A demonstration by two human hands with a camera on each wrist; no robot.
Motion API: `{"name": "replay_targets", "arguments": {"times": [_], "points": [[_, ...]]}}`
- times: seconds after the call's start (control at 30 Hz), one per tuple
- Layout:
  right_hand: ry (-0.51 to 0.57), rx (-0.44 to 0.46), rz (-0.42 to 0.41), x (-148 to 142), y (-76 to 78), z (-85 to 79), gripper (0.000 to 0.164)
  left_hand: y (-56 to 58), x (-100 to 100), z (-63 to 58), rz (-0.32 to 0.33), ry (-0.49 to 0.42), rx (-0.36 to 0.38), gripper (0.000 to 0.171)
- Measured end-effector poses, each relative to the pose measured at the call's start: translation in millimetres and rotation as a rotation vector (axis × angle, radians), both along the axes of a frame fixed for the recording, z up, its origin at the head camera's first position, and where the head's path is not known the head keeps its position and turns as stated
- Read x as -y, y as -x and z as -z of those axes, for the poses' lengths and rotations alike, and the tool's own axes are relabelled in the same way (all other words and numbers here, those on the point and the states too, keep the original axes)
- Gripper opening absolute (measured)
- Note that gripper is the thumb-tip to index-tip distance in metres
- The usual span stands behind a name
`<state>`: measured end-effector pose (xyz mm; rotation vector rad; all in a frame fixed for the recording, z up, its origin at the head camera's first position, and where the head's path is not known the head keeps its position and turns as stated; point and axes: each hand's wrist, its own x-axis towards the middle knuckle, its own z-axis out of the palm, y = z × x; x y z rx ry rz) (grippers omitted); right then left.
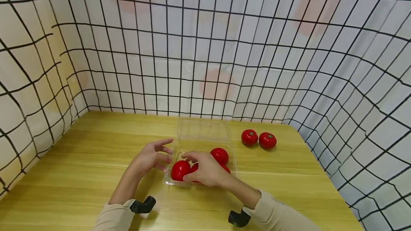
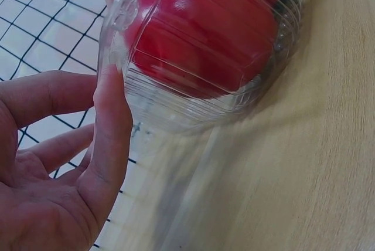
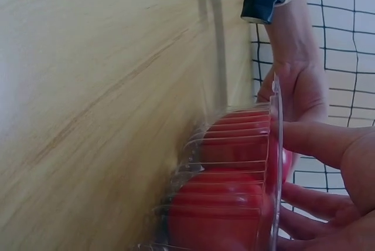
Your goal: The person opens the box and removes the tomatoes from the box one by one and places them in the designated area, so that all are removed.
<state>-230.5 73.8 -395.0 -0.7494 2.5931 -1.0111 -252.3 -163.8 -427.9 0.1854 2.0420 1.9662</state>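
A clear plastic clamshell box (image 1: 168, 180) stands on the table with its lid (image 1: 203, 130) folded back, holding several red tomatoes. My right hand (image 1: 207, 168) is over the front of the box, thumb and fingers curved round a tomato (image 1: 194, 168) that it partly hides. Another tomato (image 1: 180, 170) lies to the left of it, and one more (image 1: 219, 156) shows behind the hand. My left hand (image 1: 151, 158) is at the box's left side with fingers spread; in the left wrist view, a finger (image 2: 111, 107) touches the box's rim.
Two tomatoes with green tops, one left (image 1: 249, 137) and one right (image 1: 268, 140), sit on the wooden table (image 1: 96, 152) to the right of the lid. Black wire mesh (image 1: 192, 52) over pale sheeting encloses the back and both sides.
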Motion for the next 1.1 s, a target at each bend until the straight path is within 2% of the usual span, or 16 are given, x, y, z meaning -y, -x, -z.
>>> {"name": "replay_targets", "arguments": {"times": [0.23, 0.57, 1.1], "points": [[-0.038, 0.061, -0.001, 1, 6.4, 0.7, 0.069, 0.8, 0, -0.2, -0.004, 0.004, -0.002, 0.074], [-0.101, 0.084, -0.038, 3, 12.1, 0.2, 0.068, 1.1, 1, 0.3, -0.005, 0.001, 0.005, 0.073], [0.019, 0.178, 0.034, 2, 13.8, 4.3, 0.055, 0.9, 0, 0.5, -0.008, 0.001, 0.004, 0.073]]}}
